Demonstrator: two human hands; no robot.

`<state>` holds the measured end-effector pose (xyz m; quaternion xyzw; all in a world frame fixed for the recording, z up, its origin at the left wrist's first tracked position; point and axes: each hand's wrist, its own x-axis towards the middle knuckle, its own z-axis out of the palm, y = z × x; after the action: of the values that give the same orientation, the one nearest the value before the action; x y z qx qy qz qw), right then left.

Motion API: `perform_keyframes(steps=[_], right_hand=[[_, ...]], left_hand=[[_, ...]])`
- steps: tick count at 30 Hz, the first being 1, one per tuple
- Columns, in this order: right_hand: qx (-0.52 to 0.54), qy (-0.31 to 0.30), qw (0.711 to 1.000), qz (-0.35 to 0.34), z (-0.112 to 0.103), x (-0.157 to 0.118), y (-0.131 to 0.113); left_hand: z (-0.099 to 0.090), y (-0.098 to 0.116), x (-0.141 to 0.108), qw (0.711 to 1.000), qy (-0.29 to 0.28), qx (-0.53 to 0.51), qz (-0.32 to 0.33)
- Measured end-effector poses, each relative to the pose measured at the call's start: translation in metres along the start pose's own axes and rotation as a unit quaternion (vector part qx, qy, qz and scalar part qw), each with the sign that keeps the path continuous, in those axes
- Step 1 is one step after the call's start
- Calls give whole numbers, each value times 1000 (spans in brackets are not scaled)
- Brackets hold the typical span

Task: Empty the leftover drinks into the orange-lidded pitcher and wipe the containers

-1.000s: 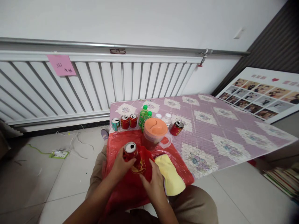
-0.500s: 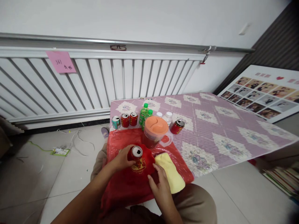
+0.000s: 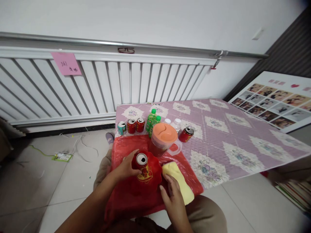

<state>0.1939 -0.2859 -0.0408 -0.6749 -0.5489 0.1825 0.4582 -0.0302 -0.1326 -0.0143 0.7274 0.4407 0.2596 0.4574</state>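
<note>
My left hand (image 3: 126,167) is wrapped round an opened red drink can (image 3: 141,159), which stands upright on a red scalloped plate (image 3: 155,170) with a gold print. My right hand (image 3: 173,197) has its fingers spread and slightly curved. It lies at the left edge of a folded yellow cloth (image 3: 185,190), its fingertips over or against the cloth; I cannot tell whether they press on it. Behind the plate stands a clear pitcher (image 3: 157,147) with an orange lid (image 3: 165,132).
A row behind holds a teal can (image 3: 121,128), red cans (image 3: 131,126), green-capped bottles (image 3: 151,120) and white-capped bottles (image 3: 177,124). Another red can (image 3: 186,134) stands right of the pitcher. Red plastic sheeting (image 3: 128,200) covers the near part of the flowered tabletop (image 3: 218,142).
My right hand has moved off the plate's right rim, toward the yellow cloth. My left hand stays around the can. The whole view has shifted slightly.
</note>
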Motion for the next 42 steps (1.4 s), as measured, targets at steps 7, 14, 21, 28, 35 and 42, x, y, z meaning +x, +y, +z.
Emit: perform_keyframes(steps=[7,14,21,28,35,42], right_hand=[[64,89,989,102,-26,47,-1],[189,122,967,118,-40,126,0],[240,97,957,130,-22,164,3],[255,146,946,138,-8,172,-2],[237,210,939,132,-4,178,-9],[216,241,938,126,-28,182,-29]], left_hand=[[11,-1,-1,999,34,-2,9],[25,-12,-3,996,82,-15,36],[27,-10,-2,995,90,-18,31],[26,-3,-3,995,94,-7,23],[23,7,-5,996,88,-8,2],[23,7,-4,996,92,-7,4]])
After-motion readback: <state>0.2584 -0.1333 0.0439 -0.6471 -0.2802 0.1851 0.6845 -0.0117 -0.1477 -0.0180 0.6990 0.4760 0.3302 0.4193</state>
